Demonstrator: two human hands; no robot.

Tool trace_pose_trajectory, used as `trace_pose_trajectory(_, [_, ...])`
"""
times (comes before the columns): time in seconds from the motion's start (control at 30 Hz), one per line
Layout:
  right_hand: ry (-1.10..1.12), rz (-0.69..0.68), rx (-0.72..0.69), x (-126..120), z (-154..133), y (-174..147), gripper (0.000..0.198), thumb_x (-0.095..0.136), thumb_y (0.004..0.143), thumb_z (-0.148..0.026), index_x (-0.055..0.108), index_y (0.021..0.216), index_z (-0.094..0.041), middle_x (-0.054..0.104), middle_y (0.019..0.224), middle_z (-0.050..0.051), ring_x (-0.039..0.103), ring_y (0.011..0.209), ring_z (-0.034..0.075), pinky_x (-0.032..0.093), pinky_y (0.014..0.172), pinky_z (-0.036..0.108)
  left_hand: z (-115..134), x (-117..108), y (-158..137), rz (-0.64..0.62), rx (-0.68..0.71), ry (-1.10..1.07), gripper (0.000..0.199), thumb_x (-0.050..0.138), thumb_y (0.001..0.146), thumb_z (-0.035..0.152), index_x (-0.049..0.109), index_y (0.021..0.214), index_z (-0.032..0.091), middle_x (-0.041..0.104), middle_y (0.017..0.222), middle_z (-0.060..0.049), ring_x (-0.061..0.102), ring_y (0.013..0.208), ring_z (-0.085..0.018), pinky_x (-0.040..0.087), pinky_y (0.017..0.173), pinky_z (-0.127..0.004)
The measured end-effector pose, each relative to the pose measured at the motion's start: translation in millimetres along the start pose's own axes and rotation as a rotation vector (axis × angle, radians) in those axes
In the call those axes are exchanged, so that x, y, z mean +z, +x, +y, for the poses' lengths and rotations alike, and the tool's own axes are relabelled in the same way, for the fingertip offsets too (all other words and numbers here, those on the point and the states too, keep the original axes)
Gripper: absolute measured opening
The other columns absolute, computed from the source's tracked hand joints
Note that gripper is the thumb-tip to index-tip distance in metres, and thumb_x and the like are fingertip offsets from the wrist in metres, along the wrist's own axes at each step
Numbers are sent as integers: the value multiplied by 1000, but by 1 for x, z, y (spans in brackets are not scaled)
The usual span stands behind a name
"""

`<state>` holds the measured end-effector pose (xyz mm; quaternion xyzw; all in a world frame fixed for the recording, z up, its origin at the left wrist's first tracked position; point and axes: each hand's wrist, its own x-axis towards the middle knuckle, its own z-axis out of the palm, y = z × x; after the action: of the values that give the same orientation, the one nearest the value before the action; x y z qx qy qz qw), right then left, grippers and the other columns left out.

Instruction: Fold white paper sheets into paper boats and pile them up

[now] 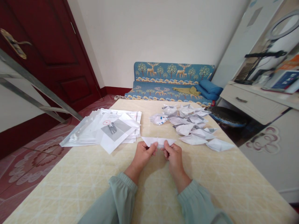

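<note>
A folded white paper boat [161, 141], long and pointed at both ends, is held level just above the table [93, 183]. My left hand [145, 152] pinches its lower edge left of the middle, thumb on the near side. On the other side of the middle, my right hand [173, 152] grips the same edge between thumb and curled fingers. The fingers behind the paper are partly hidden. Several finished-looking paper boats [193, 139] lie grouped beyond my right hand. To the left rests a stack of printed paper sheets [85, 127], with a loose sheet [109, 141] on top.
Behind the table stands a blue sofa [149, 85] with a deer pattern. A metal ladder [42, 84] leans at the left by a dark red door [58, 46]. On the right are a white desk [254, 99] and a round black stool [230, 115].
</note>
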<state>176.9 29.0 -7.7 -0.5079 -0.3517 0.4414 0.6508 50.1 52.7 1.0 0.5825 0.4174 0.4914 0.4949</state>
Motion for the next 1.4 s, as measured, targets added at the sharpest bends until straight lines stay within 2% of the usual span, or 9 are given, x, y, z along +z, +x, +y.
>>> trace_pose_trajectory(0.4, [36,-57,78,2,-3,-2,58,54,72,-68,59,53,-14,45,34,-2,32,29,6,15,33,21,-1,-3,1,55,7,6,37,64,76,42,60,54,12,54,46,1,45,45,-9,33,50,-22])
trace_pose_trajectory(0.57, [48,-45,76,3,-5,-3,57,56,70,-67,60,52,-14,45,34,-2,32,30,6,15,34,21,-2,-5,3,131,53,17,41,59,80,43,55,51,14,50,47,2,42,48,-9,31,51,-22])
trace_pose_trajectory(0.8, [26,-70,12,3,-1,-4,54,55,76,-62,59,52,-14,42,34,-3,33,34,6,20,39,22,-7,-5,3,151,-6,-152,45,51,85,48,51,54,15,41,43,5,33,43,-8,24,47,-22])
trace_pose_trajectory(0.97, [18,-57,0,1,-1,-2,53,54,78,-60,56,50,-15,40,34,-4,30,34,6,18,39,22,-3,-4,2,66,12,-223,49,49,86,48,52,51,15,43,42,3,37,44,-8,27,50,-23])
trace_pose_trajectory(1.13, [49,-23,16,0,-1,0,49,57,77,-58,52,50,-17,38,33,-6,28,32,6,16,38,23,-2,-3,1,-23,-34,-195,43,59,80,47,57,54,13,49,43,2,40,44,-7,29,49,-21])
trace_pose_trajectory(1.27, [7,-112,-2,3,-3,-2,40,70,68,-48,53,52,-16,43,39,-5,31,36,6,18,39,22,-3,-2,1,-142,-31,-175,40,61,78,46,60,57,12,51,46,1,42,45,-8,31,50,-21])
trace_pose_trajectory(1.4, [-56,-185,-64,5,-7,-4,37,71,70,-41,54,48,-16,47,41,-3,38,41,8,25,43,22,-3,-2,2,-243,-26,-173,42,59,79,45,59,54,12,51,46,0,43,46,-9,32,50,-22])
